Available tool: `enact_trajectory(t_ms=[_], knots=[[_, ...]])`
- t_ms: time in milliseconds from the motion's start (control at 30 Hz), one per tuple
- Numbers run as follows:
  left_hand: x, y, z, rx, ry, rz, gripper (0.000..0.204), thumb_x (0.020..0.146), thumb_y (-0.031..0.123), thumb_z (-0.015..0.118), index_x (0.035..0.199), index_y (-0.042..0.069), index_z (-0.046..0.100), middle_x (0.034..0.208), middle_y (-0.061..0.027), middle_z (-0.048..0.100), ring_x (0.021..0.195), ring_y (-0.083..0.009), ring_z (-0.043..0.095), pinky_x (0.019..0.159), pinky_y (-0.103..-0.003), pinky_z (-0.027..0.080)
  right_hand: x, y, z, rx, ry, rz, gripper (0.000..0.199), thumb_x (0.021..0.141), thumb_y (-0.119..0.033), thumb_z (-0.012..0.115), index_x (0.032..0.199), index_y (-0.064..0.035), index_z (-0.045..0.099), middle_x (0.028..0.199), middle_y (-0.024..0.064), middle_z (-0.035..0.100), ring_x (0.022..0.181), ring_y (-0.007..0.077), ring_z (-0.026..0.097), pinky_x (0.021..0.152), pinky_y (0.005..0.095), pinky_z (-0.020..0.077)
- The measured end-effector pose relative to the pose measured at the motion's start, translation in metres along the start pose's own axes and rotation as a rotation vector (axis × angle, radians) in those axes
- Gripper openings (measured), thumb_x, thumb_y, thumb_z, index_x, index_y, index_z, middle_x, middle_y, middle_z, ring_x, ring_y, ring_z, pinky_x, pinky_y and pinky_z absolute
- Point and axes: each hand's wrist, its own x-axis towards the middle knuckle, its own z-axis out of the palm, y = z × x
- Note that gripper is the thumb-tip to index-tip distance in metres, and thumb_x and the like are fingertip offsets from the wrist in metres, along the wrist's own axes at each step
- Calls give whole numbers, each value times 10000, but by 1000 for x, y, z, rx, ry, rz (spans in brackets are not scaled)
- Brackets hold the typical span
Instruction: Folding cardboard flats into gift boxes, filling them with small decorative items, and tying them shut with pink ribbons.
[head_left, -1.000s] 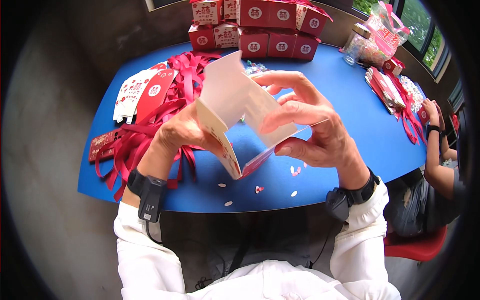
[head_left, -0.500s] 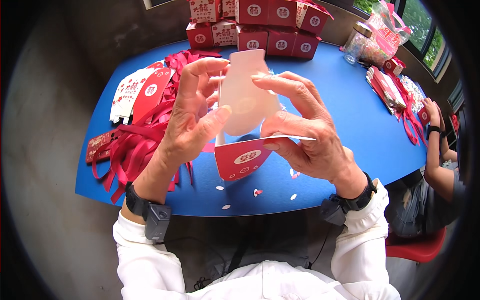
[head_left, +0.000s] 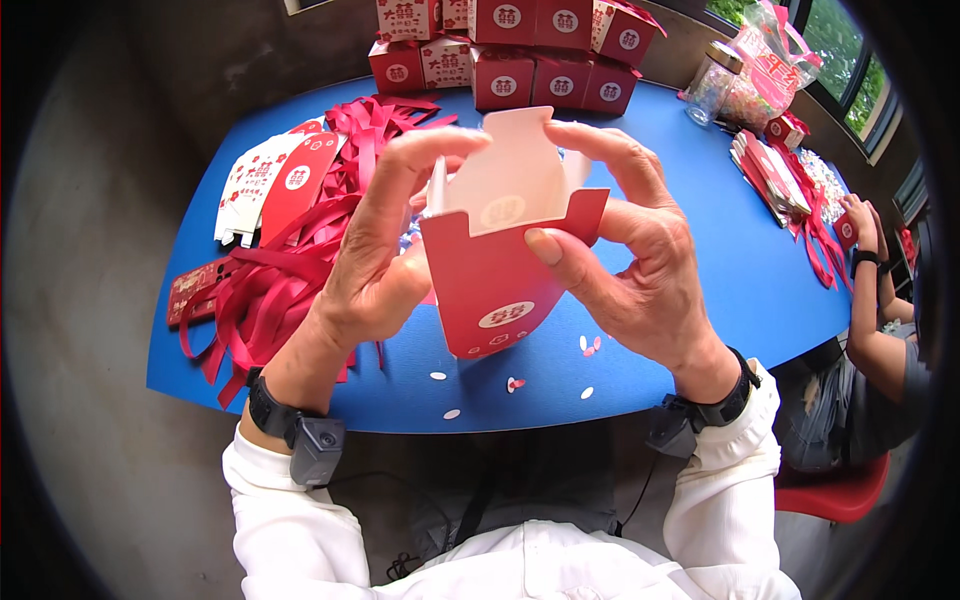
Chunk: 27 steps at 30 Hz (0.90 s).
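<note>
Blue table (head_left: 740, 230): near edge bows outward, broad stretch rightward.
Stacked boxes (head_left: 500, 78): block the far edge.
Ribbon heap (head_left: 285, 280): crowds left.
Red carton (head_left: 480, 265): open-topped, above the near edge.
Right hand (head_left: 645, 245): clamped on carton.
Left hand (head_left: 368, 265): curved alongside, can't tell whether gripping.
Emblem (head_left: 506, 314): white oval, red characters.

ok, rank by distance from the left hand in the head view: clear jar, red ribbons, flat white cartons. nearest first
1. Red ribbons: heaped just left of the left hand.
2. Flat white cartons: farther left, past the ribbons.
3. Clear jar: well to the right, at the back of the blue table.
</note>
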Motion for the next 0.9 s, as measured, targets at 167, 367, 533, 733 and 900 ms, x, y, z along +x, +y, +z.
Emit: enact_trajectory(t_ms=[167,367,533,733,900], knots=[[-2,-1,1,85,39,-61,581,802,105,471,1379,89,409,1278,-117,482,1209,-204,506,978,-396,463,-7,-5,-1,-70,27,101,178,835,-243,790,921,-89,767,1382,128,550,1263,275,524,1043,456,414],[-2,2,13,70,148,-5,463,888,101,471,1347,97,409,1370,-134,419,1266,-240,493,985,-422,474,-8,-3,-3,-17,42,163,160,823,-176,791,825,-42,702,1339,141,552,1198,245,568,983,413,465],[-1,-6,14,197,171,80,364,904,64,505,1254,152,556,1449,-208,371,1355,-305,438,1016,-492,477,-8,-4,-4,19,81,260,215,824,-161,790,829,-26,623,1276,128,552,1119,225,577,944,364,477],[6,-1,6,467,27,245,271,839,127,636,1103,102,691,1439,-223,383,1321,-389,469,1013,-524,481,-11,5,0,14,131,246,301,840,-160,776,1055,-19,619,1260,121,530,1167,242,554,981,396,471],[4,-3,11,506,5,162,445,720,159,815,1146,110,697,1436,-204,389,1293,-400,490,1022,-514,479,-18,16,-2,52,133,140,439,855,-209,777,1234,-68,607,1340,139,491,1231,276,513,1037,427,447]])
